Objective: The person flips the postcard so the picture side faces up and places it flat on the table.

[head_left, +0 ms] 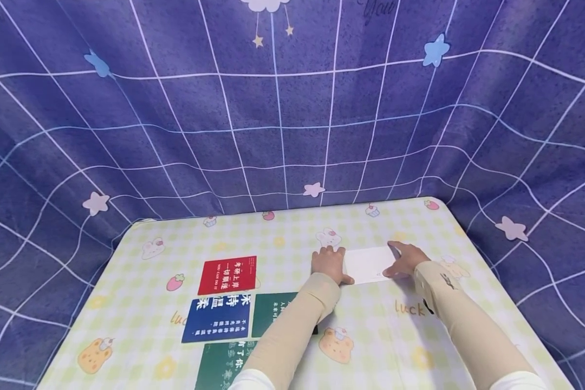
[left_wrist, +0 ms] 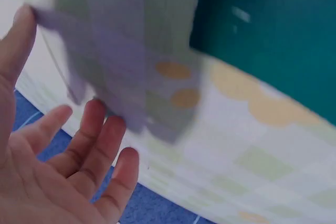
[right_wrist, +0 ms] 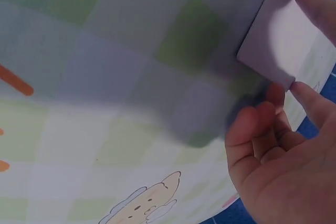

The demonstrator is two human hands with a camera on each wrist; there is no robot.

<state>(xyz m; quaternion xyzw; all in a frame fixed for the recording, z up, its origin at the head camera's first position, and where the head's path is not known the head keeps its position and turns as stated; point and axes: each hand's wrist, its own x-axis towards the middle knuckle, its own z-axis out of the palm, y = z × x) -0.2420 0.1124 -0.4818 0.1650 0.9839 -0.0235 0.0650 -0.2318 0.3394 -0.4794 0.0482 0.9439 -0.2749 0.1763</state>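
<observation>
A blank white card (head_left: 368, 265) lies at the right of the cloth-covered table, between both hands. My left hand (head_left: 329, 264) rests at its left edge, thumb by the near corner. In the left wrist view the left fingers (left_wrist: 107, 142) are spread and relaxed. At the card's right side is my right hand (head_left: 405, 259). The right wrist view shows its thumb and index finger holding two corners of the white card (right_wrist: 270, 45), the other fingers (right_wrist: 257, 124) loosely curled.
Left of the hands lie a red card (head_left: 228, 274), a blue card (head_left: 216, 318), a green card (head_left: 268, 314) partly under my left forearm, and another green card (head_left: 216, 365) at the near edge. A purple grid curtain (head_left: 292, 108) hangs behind the table (head_left: 141, 314).
</observation>
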